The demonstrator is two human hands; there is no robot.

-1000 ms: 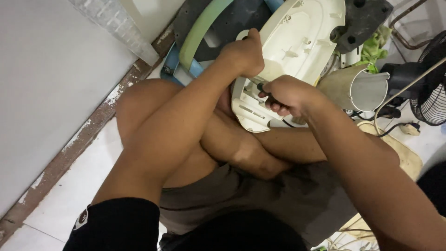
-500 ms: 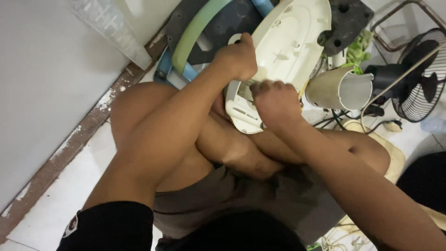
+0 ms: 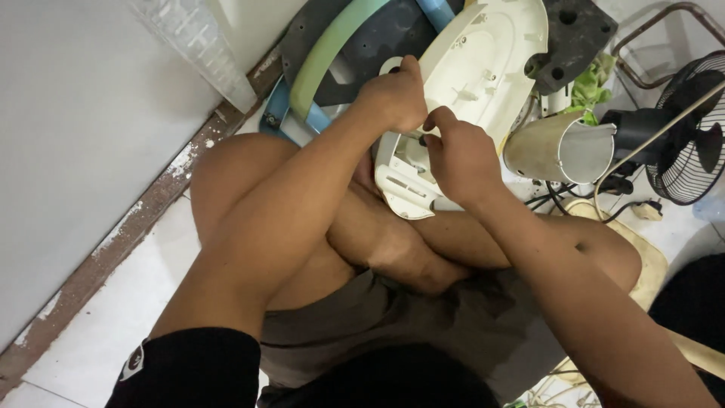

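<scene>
**Both hands on the cream housing, work mid-way**

Here we are on the tiled floor (image 3: 91,340), the person sitting cross-legged with a cream plastic housing (image 3: 483,68) propped on the lap, its top leaning away toward the wall. The left hand (image 3: 393,94) clamps the housing's left edge, fingers curled tight round the rim. The right hand (image 3: 461,155) is bunched over the lower inner part, fingers pinched together on something small and dark — a tool or a part, I cannot tell which.

How far along? The housing is already bare, its ribbed inner side and screw posts showing, so it looks separated from whatever it covered; the fiddly job at its lower end seems unfinished.

Round about: a grey plastic base (image 3: 355,60) and a pale green curved strip (image 3: 332,53) behind the housing, a beige cylinder (image 3: 559,151) lying just right of it, a black fan (image 3: 687,143) at the far right. No labels or packages legible anywhere.
</scene>
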